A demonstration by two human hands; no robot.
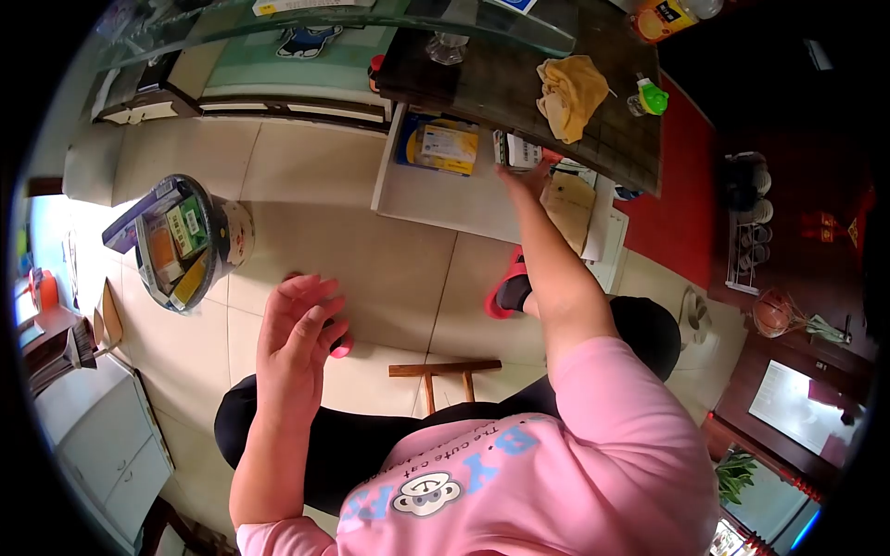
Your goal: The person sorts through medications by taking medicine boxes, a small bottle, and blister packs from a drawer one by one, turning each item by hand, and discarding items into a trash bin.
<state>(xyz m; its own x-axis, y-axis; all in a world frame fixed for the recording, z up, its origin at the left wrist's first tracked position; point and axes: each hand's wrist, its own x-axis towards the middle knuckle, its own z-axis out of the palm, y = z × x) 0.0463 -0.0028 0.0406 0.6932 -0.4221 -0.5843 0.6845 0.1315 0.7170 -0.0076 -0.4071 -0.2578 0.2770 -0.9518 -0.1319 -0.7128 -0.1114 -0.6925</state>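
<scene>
A white drawer (431, 199) is pulled out from under a dark tabletop (464, 88). My right hand (527, 174) reaches into it, with its fingers at a small white box (521, 151) near the drawer's back. Part of those fingers is hidden by the box and the table edge. To the left in the drawer lies a yellow and blue packet (445, 146); a brown envelope (567, 208) lies to the right, below my forearm. My left hand (301, 320) hovers over the floor beside my knee, fingers apart and holding nothing.
A bin (239, 232) filled with boxes stands on the tiled floor at the left. On the tabletop are a tan cloth (573, 95), a green-capped bottle (649, 96) and a glass (447, 48). A wooden stool (445, 369) is between my legs. Shoes sit on a rack (742, 222) at the right.
</scene>
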